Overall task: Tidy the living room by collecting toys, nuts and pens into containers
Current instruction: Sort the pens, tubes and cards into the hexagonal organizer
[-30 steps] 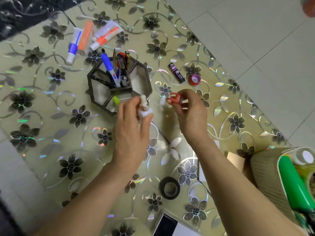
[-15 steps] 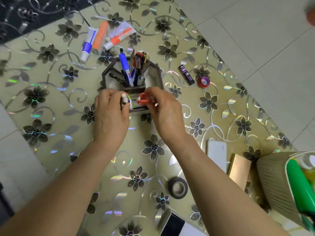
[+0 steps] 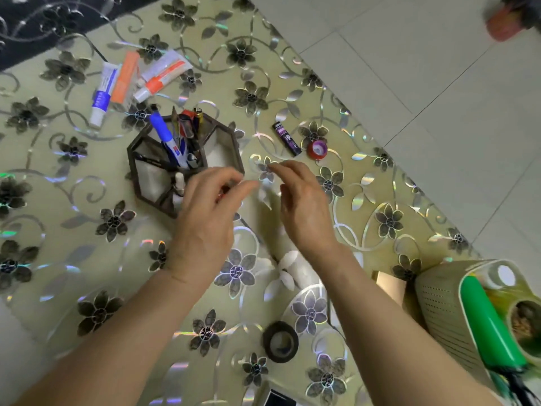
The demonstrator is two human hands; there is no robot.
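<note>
- Half a second ago both hands pressed small items at the organizer's (image 3: 152, 174) front compartment; now both have lifted off and sit right of it, at frame centre.
- The left hand (image 3: 209, 212) hovers over the organizer's lower right corner, fingers loosely curled, blurred; a hint of red shows beneath them, so I cannot tell if it holds anything.
- The right hand (image 3: 304, 203) is spread open, holding nothing.
- A white item (image 3: 179, 183) now stands in the organizer's front compartment, just left of the left hand.
- Pens (image 3: 169, 139) fill the back compartment.
- A red tape roll (image 3: 317, 149) and dark tube (image 3: 287, 138) lie upper right of the right hand.
</note>
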